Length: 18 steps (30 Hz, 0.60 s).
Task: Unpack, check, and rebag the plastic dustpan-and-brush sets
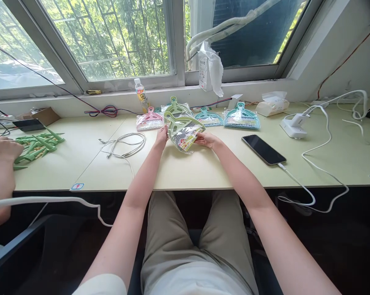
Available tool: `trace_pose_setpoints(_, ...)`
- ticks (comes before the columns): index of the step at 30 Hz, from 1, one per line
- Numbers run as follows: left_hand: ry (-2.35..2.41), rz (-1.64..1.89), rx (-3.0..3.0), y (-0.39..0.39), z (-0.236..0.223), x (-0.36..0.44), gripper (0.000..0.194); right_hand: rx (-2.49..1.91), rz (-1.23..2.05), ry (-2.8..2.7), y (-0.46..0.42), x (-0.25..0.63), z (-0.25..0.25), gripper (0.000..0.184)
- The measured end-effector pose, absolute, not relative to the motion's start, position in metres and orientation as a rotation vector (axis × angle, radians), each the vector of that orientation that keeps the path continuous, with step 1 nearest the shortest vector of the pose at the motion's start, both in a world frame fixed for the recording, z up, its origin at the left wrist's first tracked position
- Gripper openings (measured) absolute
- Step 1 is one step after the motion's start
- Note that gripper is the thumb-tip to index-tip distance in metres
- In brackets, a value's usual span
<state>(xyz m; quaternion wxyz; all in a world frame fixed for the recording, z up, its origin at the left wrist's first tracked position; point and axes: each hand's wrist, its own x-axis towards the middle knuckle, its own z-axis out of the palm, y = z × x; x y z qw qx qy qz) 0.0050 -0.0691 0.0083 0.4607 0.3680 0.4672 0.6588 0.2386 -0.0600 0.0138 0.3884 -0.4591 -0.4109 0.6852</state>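
Between my two hands is a green mini dustpan and brush set (184, 132) in clear plastic wrap, tilted and lifted a little above the table. My left hand (162, 136) grips its left edge. My right hand (207, 139) holds the lower right side, fingers partly hidden by the wrap. Just behind it lies another wrapped green set (176, 107). To the left of that sits a wrapped pink set (150, 120). On the right are a wrapped teal set (208, 118) and a wrapped blue-teal set (242, 118).
A phone (264, 149) on a charging cable lies to the right, near a white power strip (293, 128) and a tissue pack (272, 103). A coiled cable (126, 145) is at left. Another person's hand (2, 149) is by green pieces (41, 145). A bottle (141, 96) stands behind.
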Motion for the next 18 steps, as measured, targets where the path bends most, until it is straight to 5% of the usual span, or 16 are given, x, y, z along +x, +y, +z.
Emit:
trace_pose_setpoints(6,1.041,1.495,1.108,-0.073,0.006,0.025,0.037,-1.189,1.532,-0.892,-0.062,0.24,0.018,0.008)
trace_pose_setpoints(18,1.234,2.068,0.482,-0.073,0.033,-0.006,0.038,-1.244,1.325,-1.041,-0.057,0.256,0.035,0.023)
